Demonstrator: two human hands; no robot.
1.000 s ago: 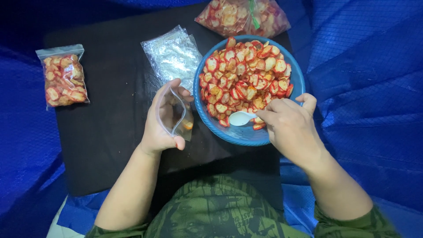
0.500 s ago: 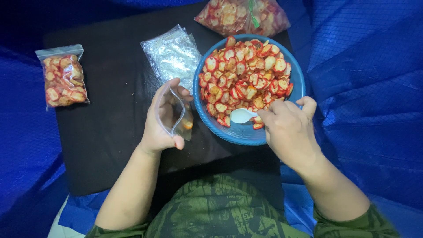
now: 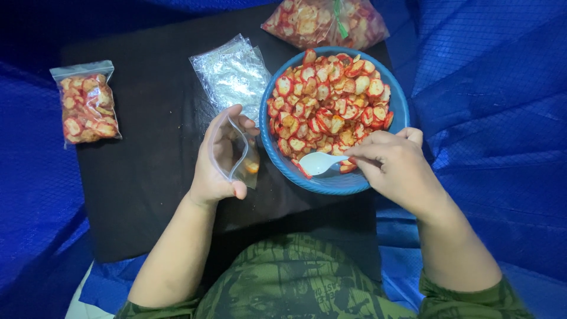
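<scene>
The left hand (image 3: pixel 220 156) curls its fingers (image 3: pixel 241 120) around an open clear bag (image 3: pixel 236 155). The right hand (image 3: pixel 393 168) pinches a white spoon (image 3: pixel 319 162) inside the blue bowl (image 3: pixel 331 182) of red-edged chips (image 3: pixel 331 100), just right of the bag. Beyond the left fingers lie empty bags (image 3: pixel 231 74); far left, a filled bag (image 3: pixel 87 105).

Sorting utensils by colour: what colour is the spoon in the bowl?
White; the spoon, held by the right hand, shows clearly in the head view.

A filled snack bag (image 3: pixel 87 103), a stack of empty bags (image 3: pixel 233 74) and a large bag (image 3: pixel 325 20) lie on black cloth (image 3: pixel 142 177).
</scene>
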